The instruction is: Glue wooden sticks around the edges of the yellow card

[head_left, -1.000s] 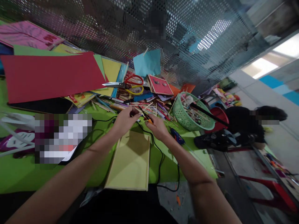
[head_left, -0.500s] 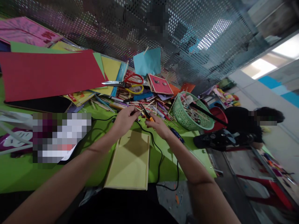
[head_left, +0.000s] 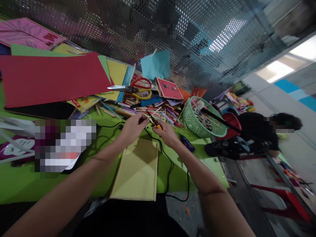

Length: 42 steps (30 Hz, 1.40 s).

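Observation:
My right hand (head_left: 168,134) is wrapped round orange-handled pliers (head_left: 156,123), whose dark, slim jaws point up and left. Close by on the left, my left hand (head_left: 133,127) is closed in a pinch on a thin, pale stick (head_left: 149,118) near the jaws. Much of the stick is hidden by the fingers. Below both hands a pale yellow board (head_left: 138,171) with thin sticks along its edges lies on the green tabletop. A dark blue glue gun (head_left: 187,143) rests beside my right forearm, and a black cable (head_left: 170,164) loops past the board.
Red-and-yellow-handled scissors (head_left: 142,89) lie on piled sticks and coloured paper. A green basket (head_left: 203,126) of sticks stands to the right. Red card (head_left: 51,79) and a blurred-out bright panel (head_left: 67,144) are at left. A person in black (head_left: 256,131) is at far right.
My right hand has shifted very slightly, and the pliers tilt a little differently beside the stick. The board and things around it stay put.

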Tool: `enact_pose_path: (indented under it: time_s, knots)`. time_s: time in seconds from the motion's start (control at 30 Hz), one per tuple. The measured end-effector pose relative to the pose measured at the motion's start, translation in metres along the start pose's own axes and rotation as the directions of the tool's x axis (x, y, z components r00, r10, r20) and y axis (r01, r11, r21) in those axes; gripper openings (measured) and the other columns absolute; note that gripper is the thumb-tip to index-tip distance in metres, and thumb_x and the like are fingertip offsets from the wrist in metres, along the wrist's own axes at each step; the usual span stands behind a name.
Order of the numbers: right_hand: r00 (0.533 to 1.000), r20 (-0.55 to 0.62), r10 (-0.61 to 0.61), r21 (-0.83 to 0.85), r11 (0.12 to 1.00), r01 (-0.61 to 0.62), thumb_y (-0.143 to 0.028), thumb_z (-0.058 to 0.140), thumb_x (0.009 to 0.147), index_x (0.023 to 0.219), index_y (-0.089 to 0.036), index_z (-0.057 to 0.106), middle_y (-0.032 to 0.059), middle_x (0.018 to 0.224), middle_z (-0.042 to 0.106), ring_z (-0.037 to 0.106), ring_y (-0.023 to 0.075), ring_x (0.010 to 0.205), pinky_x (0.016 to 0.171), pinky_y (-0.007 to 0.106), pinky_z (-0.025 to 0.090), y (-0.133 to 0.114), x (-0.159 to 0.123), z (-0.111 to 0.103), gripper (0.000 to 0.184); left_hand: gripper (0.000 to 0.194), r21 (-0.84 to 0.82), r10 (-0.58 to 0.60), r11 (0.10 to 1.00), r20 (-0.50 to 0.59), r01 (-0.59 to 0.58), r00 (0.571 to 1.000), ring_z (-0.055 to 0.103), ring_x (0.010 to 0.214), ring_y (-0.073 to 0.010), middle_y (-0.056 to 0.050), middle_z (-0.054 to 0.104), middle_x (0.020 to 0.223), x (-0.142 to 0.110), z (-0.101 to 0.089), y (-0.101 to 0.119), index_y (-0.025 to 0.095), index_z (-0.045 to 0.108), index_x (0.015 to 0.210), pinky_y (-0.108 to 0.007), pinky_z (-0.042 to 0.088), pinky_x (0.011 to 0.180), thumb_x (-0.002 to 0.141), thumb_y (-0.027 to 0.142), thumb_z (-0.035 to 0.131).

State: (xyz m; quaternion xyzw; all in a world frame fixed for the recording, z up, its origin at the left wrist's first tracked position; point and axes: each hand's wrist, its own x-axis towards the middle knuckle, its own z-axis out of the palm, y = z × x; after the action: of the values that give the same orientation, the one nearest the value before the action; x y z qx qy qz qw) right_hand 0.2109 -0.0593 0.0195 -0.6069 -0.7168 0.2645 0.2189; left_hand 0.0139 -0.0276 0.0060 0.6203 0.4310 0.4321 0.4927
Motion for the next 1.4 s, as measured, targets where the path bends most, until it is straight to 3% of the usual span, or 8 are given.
enact_pose_path:
  time_s: [0.13, 0.3, 0.37, 0.83, 1.2, 1.3, 1.4]
  knots:
    - [1.0, -0.028, -0.007, -0.029, 1.0, 0.006, -0.042, 0.057, 0.088, 0.099, -0.021, 0.066, 0.0027, 0.089, 0.067, 0.058, 0.0214, 0.081, 0.074, 0.033, 0.044, 0.002, 0.0, 0.001, 0.026, 0.018, 0.006, -0.011, 1.0, 0.007, 0.011, 1.0, 0.05, 0.067, -0.0168, 0.003, 0.058, 0.066, -0.001, -0.001, 0.001, 0.022, 0.059, 0.074, -0.03, 0.039, 0.068, 0.088, 0.032, 0.064]
    - [0.995, 0.094, 0.027, 0.238, 0.97, -0.049, -0.046, 0.06, 0.088, 0.119, -0.021, 0.065, 0.0057, 0.111, 0.071, 0.063, 0.0216, 0.089, 0.076, 0.033, 0.052, 0.008, 0.004, 0.001, 0.04, 0.027, 0.018, -0.027, 0.999, 0.02, 0.027, 0.999, 0.044, 0.058, -0.0157, 0.004, 0.049, 0.057, -0.002, -0.002, 0.003, 0.023, 0.055, 0.068, -0.03, 0.034, 0.061, 0.091, 0.036, 0.06]
    - [0.993, 0.111, 0.027, 0.266, 0.962, -0.056, -0.047, 0.061, 0.087, 0.12, -0.02, 0.065, 0.0061, 0.112, 0.071, 0.063, 0.0216, 0.09, 0.077, 0.034, 0.052, 0.009, 0.005, 0.0, 0.042, 0.03, 0.025, -0.034, 0.999, 0.028, 0.034, 0.999, 0.042, 0.055, -0.0153, 0.005, 0.047, 0.054, -0.002, -0.003, 0.003, 0.023, 0.052, 0.066, -0.03, 0.032, 0.06, 0.092, 0.037, 0.059]
    - [0.999, 0.035, 0.031, 0.029, 0.999, -0.032, -0.045, 0.056, 0.086, 0.098, -0.021, 0.062, 0.0022, 0.087, 0.061, 0.054, 0.0206, 0.078, 0.071, 0.032, 0.04, 0.0, -0.001, -0.002, 0.028, 0.032, 0.035, -0.063, 0.998, 0.064, 0.061, 0.996, 0.04, 0.057, -0.0152, 0.005, 0.044, 0.054, -0.002, 0.0, -0.001, 0.023, 0.05, 0.066, -0.03, 0.03, 0.06, 0.093, 0.038, 0.058]
    - [1.0, 0.0, 0.008, -0.11, 0.994, -0.008, -0.041, 0.054, 0.086, 0.097, -0.022, 0.061, 0.0052, 0.091, 0.066, 0.058, 0.0239, 0.083, 0.079, 0.036, 0.044, 0.001, -0.001, 0.001, 0.024, 0.031, 0.074, -0.069, 0.995, 0.089, 0.063, 0.994, 0.039, 0.054, -0.0135, 0.006, 0.044, 0.051, 0.002, 0.002, -0.01, 0.022, 0.051, 0.068, -0.028, 0.027, 0.056, 0.094, 0.037, 0.057]
    - [1.0, -0.001, 0.017, -0.057, 0.998, -0.017, -0.042, 0.057, 0.085, 0.098, -0.022, 0.062, 0.0049, 0.092, 0.066, 0.058, 0.0237, 0.084, 0.079, 0.036, 0.045, 0.002, -0.001, 0.001, 0.025, 0.031, 0.079, -0.068, 0.995, 0.097, 0.06, 0.993, 0.038, 0.052, -0.0129, 0.006, 0.043, 0.051, 0.001, 0.001, -0.01, 0.022, 0.051, 0.067, -0.028, 0.027, 0.056, 0.094, 0.037, 0.056]
    - [0.994, 0.091, 0.068, 0.141, 0.987, -0.08, -0.044, 0.059, 0.085, 0.106, -0.021, 0.063, 0.0031, 0.091, 0.065, 0.058, 0.0216, 0.082, 0.075, 0.034, 0.047, 0.004, 0.0, 0.001, 0.031, 0.033, 0.078, -0.064, 0.995, 0.111, 0.056, 0.992, 0.039, 0.051, -0.0125, 0.006, 0.043, 0.052, 0.0, 0.001, -0.009, 0.022, 0.049, 0.067, -0.028, 0.028, 0.056, 0.095, 0.038, 0.054]
